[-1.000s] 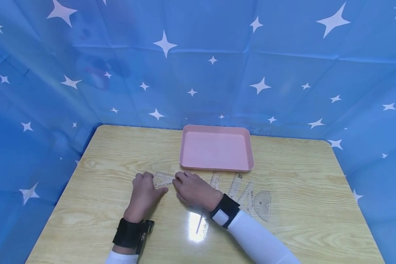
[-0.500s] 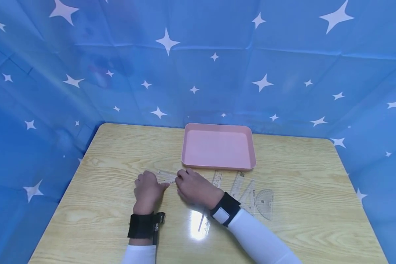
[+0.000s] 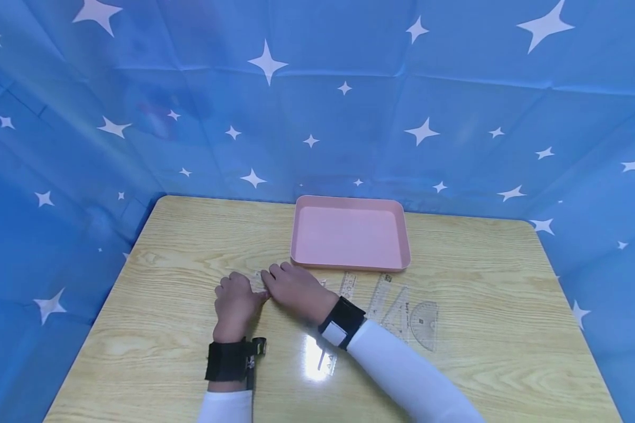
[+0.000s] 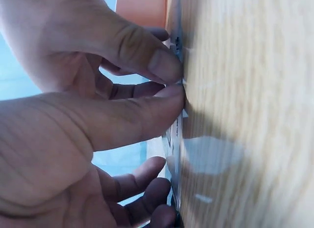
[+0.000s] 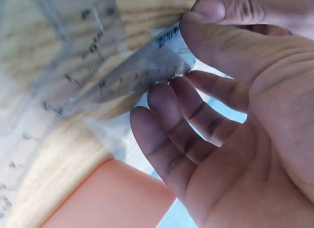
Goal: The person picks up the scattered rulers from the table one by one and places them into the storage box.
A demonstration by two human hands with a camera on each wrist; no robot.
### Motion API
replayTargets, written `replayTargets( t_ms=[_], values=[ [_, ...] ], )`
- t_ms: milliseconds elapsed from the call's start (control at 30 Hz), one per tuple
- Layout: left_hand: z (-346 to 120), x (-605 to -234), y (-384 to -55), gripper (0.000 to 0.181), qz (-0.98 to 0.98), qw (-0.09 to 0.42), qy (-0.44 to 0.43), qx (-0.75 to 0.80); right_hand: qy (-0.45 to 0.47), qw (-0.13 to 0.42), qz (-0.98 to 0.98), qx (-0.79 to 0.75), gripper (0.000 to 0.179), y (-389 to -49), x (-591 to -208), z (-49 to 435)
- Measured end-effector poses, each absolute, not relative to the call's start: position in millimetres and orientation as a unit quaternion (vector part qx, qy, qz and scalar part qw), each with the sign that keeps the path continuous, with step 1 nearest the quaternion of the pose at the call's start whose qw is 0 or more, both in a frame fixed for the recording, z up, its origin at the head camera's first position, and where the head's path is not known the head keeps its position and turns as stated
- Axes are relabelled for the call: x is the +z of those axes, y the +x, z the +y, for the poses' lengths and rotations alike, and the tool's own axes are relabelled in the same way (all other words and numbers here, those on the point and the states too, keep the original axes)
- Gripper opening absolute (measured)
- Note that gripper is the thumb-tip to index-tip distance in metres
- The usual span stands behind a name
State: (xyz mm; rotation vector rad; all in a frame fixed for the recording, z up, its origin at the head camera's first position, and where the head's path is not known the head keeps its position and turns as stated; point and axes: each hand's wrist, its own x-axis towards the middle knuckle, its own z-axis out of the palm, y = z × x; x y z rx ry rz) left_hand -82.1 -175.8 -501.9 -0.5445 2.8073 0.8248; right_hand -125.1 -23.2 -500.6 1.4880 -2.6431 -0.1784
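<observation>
Between both hands is a clear plastic piece with a printed scale [image 5: 142, 71]; its full outline is hidden by fingers. My left hand [image 3: 237, 305] pinches it, thumb on the near face and fingers behind, as the left wrist view shows. My right hand [image 3: 298, 292] also pinches it, its thumb right beside the left thumb. Seen edge-on in the left wrist view, the plastic piece [image 4: 177, 139] stands close over the wooden table [image 4: 255, 90]. Right of the hands lie a clear ruler-like strip [image 3: 347, 285], a clear ruler [image 3: 379, 296], a clear set square [image 3: 399, 311] and a clear protractor [image 3: 424, 325].
A shallow pink tray [image 3: 351, 267] sits at the table's back edge, just beyond the right hand. The lower end of a clear strip with triangular cutouts [image 3: 329, 361] shows below the right wrist. A blue starry cloth [image 3: 317, 106] hangs behind.
My right hand has moved left along the clear plastic piece until its fingers meet the left thumb. The left forearm has shifted slightly right; the tray and the other tools stay put.
</observation>
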Motion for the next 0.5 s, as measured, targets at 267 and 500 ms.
replayTargets(
  t_ms=[267, 500],
  values=[
    [-174.2, -502.9, -82.5, 0.046, 0.936, 0.083, -0.171, 0.298, 0.464, -0.022, -0.885, -0.032, 0.027, -135.2, -491.7, -40.4],
    [-175.6, -505.3, -77.9, 0.042, 0.934, 0.059, -0.145, 0.32, 0.445, -0.087, -0.891, -0.032, 0.025, -143.9, -483.0, -47.4]
  ],
)
